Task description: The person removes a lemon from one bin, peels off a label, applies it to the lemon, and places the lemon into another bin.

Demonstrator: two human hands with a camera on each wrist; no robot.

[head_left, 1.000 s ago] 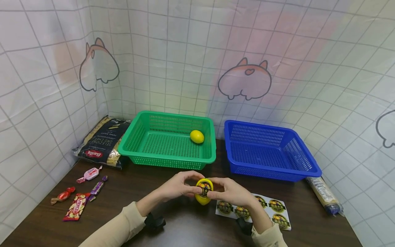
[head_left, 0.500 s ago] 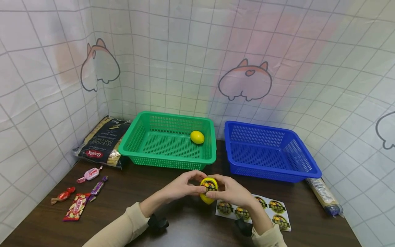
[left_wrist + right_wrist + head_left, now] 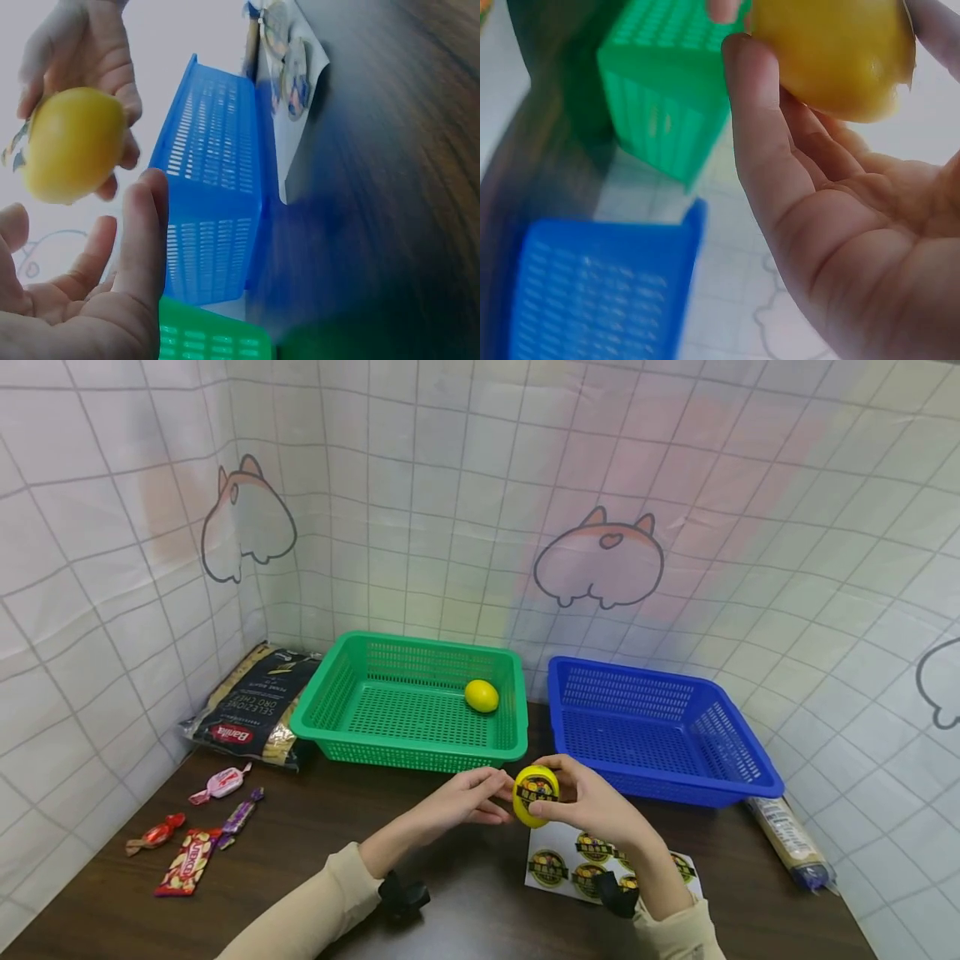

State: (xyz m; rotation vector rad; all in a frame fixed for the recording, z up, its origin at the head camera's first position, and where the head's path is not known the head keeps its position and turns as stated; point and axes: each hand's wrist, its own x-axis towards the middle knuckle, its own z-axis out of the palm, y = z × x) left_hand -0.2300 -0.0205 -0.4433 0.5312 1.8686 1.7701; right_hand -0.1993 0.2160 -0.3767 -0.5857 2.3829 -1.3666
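My right hand [image 3: 603, 810] holds a yellow lemon [image 3: 76, 144] above the sheet of stickers [image 3: 561, 846], fingers behind it and thumb on its front. A round dark sticker [image 3: 537, 792] with a fruit picture is on the side facing the head camera. Just left of the lemon is my left hand [image 3: 467, 802], its fingers extended and loosely bent, holding nothing. In the left wrist view there is a gap between those fingers and the lemon. Several round fruit stickers show on the white sheet, partly hidden under my right wrist. Another lemon [image 3: 482, 696] lies in the green basket [image 3: 412, 755].
A blue basket [image 3: 667, 787] stands right of the green one. On the left lie a pasta bag [image 3: 258, 706], a pink-white candy [image 3: 223, 782], a red candy [image 3: 157, 835], a purple candy [image 3: 242, 814] and a red packet [image 3: 187, 862]. A wrapped package [image 3: 789, 843] lies far right.
Both hands held the lemon before. My left hand has let go of it, while my right hand has lifted it slightly and carried it right. The baskets and candies stayed in place.
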